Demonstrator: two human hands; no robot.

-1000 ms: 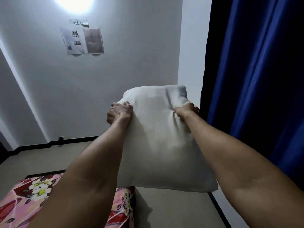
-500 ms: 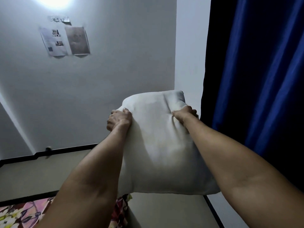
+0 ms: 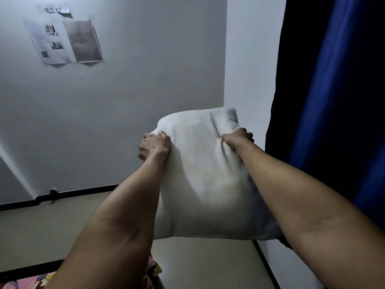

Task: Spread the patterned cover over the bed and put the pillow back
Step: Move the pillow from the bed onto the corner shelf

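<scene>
One white pillow is hanging mid-air at centre, the left hand gripping its 10 o'clock edge and the right hand its 2 o'clock edge. One blue curtain is crowding 3 o'clock. Open floor is lying beneath. The patterned cover is showing at 7 o'clock.

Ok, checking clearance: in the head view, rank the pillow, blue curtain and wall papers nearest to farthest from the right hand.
1. pillow: gripped by the right hand.
2. blue curtain: just to its right.
3. wall papers: far upper left.
</scene>
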